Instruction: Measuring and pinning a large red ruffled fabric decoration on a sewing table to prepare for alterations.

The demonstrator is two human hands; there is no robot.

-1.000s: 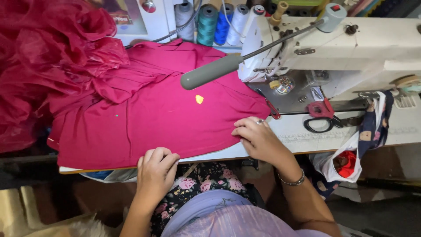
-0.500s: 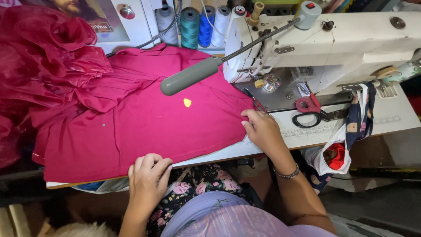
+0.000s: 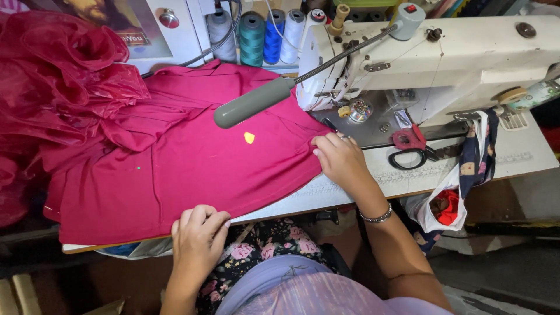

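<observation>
Head view: left hand (image 3: 197, 233) grips the shirt (image 3: 175, 175) hem, right hand (image 3: 340, 157) pinches its edge beside the sewing machine (image 3: 443, 58), apparently positioning it; feeding under the needle would need it smoothed flat.

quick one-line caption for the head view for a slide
Seated at a white sewing machine, left hand grips the near hem of a magenta garment while right hand presses its edge.
</observation>
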